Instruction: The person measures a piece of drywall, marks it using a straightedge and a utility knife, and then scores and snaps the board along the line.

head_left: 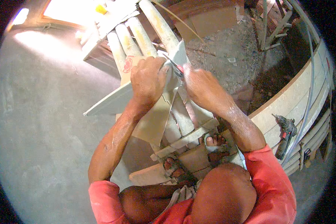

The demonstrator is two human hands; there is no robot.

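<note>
My left hand (148, 78) is closed on the edge of a thin white board (114, 99), which tapers to a point at the left. In my right hand (203, 89) is a red and dark utility knife (178, 70). Its blade reaches up and left against the white board's edge, close to my left fingers. A brown cardboard piece (153, 121) lies beneath my left wrist, above the planks. Another tan cardboard piece with a red print (127, 66) shows behind my left hand.
My sandalled feet rest on wooden planks (149, 174). Pale round poles (140, 35) run away from me. A black and red power driver (285, 134) lies at right by a curved wooden panel (287, 89) and a grey cable (309, 93). Rubble (231, 52) covers the ground ahead.
</note>
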